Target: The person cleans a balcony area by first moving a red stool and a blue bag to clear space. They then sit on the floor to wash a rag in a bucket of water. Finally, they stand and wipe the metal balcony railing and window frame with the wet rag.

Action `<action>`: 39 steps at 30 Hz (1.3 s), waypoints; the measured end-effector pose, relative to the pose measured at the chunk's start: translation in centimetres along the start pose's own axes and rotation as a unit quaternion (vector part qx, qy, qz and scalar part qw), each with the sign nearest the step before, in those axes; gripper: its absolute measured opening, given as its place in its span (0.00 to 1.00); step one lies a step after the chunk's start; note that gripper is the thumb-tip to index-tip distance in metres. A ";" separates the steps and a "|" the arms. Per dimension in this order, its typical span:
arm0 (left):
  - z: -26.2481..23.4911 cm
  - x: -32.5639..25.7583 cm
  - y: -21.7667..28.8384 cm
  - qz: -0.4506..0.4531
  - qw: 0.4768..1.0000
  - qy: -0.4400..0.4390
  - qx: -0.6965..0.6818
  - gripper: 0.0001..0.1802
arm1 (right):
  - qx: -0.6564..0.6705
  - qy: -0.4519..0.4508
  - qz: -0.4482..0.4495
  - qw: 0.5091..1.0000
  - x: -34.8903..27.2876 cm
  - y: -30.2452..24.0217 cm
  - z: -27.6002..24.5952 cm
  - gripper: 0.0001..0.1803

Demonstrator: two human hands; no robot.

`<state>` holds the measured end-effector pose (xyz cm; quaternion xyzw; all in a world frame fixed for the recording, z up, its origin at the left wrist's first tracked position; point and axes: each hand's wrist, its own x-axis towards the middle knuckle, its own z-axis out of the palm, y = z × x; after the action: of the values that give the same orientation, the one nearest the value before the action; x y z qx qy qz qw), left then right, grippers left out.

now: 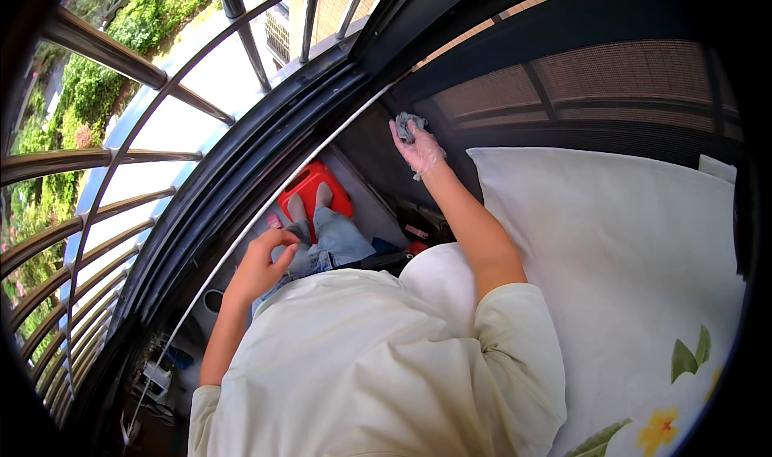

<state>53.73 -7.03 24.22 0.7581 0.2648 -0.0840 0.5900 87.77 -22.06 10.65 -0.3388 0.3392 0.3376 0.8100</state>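
Up by the dark window screen [515, 87], my right hand [422, 151] wears a thin clear plastic glove. A crumpled grey cloth [410, 124] is gripped in its fingers, close to the corner of the dark frame. My left hand [267, 262] is bare and hangs in front of me at the left, near the white cord [277, 192]. Its fingers are loosely bent, the thumb stands apart from them, and I see nothing in it. Below, my bare feet stand on a red plastic stool [344, 193].
A black window track [265, 131] curves along the left, with metal railing bars [141, 67] and greenery [88, 95] outside. White fabric with printed flowers [603, 256] hangs at the right. Below on the left lies clutter, including a white object [157, 381].
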 end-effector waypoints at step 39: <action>0.4 3.8 0.2 -0.043 0.991 -0.121 0.026 0.07 | 0.290 0.200 -0.128 0.927 -10.4 -14.5 -28.2 0.20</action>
<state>57.11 -6.27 22.67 0.7454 0.2212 -0.2069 0.5939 84.34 -55.19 8.20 -0.1899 0.5308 0.0431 0.8248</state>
